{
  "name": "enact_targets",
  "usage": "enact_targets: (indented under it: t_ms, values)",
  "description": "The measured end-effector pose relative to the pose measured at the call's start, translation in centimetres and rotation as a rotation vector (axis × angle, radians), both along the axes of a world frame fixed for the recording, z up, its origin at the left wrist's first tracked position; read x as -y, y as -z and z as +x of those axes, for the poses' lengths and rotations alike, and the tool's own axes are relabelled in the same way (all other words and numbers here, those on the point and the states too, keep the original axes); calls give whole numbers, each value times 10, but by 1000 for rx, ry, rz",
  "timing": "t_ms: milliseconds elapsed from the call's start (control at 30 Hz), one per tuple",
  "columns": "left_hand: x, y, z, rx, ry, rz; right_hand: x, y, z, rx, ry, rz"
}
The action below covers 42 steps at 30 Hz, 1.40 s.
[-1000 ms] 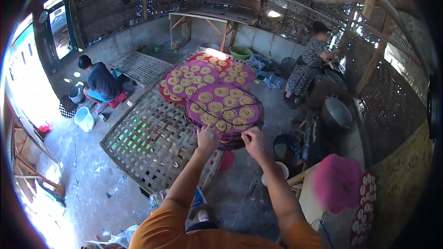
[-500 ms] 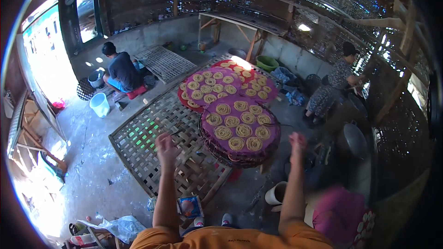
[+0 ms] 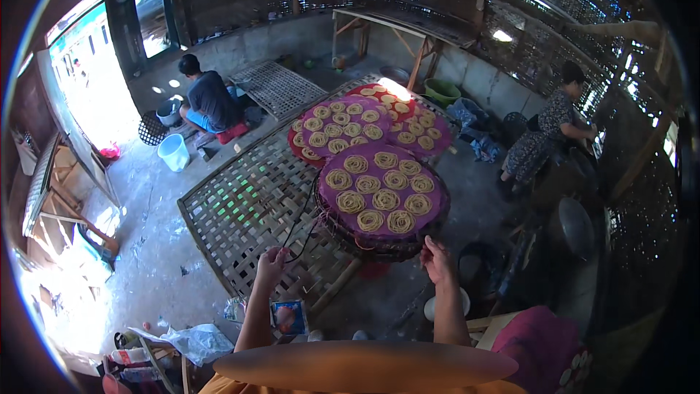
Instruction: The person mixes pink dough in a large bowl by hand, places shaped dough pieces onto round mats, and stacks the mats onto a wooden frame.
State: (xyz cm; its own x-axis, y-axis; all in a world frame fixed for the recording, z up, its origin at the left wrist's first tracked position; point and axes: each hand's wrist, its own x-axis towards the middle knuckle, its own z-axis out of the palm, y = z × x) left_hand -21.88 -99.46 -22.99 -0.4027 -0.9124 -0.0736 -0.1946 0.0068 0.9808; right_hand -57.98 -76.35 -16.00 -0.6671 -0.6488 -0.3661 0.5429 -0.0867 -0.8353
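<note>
A stack of round woven trays (image 3: 343, 232) stands before me, topped by a purple sheet (image 3: 368, 184) with several coiled noodle rounds (image 3: 386, 199) on it. Left of the stack, my left hand (image 3: 272, 263) pinches a thin dark cord (image 3: 295, 232), which loops up toward the stack's left side. My right hand (image 3: 437, 259) is at the stack's near right rim with its fingers drawn together; what they hold, if anything, is too small to make out.
A woven bamboo platform (image 3: 233, 204) lies under and left of the stack. More noodle rounds sit on sheets (image 3: 343, 128) behind. One person (image 3: 211, 102) sits at far left by a white bucket (image 3: 173, 152); another person (image 3: 550, 128) stands at right. A wok (image 3: 576, 228) leans at right.
Both hands have come lower, the right one inward to the tray stack's rim. A dark cord now shows looping from my left hand. The view has shifted slightly.
</note>
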Motion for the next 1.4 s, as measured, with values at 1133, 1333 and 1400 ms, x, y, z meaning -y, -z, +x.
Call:
enact_targets:
  t_ms: [1133, 1333, 1400]
  values:
    - [-30, -40, 12, -72, 116, -44, -61, -184, -65, 87, -11, -535]
    - [-14, -110, -4, -256, -40, -111, -197, -194, -13, -116, 357, -742]
    - [-12, -128, -5, -280, 7, -136, -213, -164, -8, -154, 427, -874]
